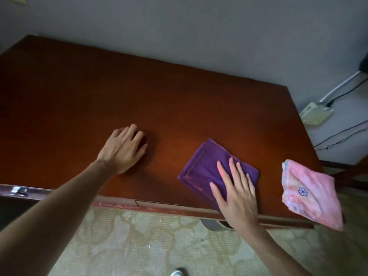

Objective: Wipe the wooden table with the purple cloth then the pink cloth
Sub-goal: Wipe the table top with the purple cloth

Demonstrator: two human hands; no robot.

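Note:
A folded purple cloth (207, 166) lies on the reddish-brown wooden table (139, 100) near its front edge. My right hand (235, 192) presses flat on the cloth's near half, fingers straight and spread. My left hand (123, 148) rests palm down on the bare table to the left, fingers relaxed, holding nothing. A folded pink cloth (310, 196) with a small purple flower mark lies at the table's front right corner and overhangs the edge.
A grey wall runs behind the table. To the right stand a white box-shaped device (316, 114) and black cables (342, 136) on a lower surface. A patterned beige floor (159, 242) lies below the front edge, and a metal handle (215, 225) shows under the tabletop.

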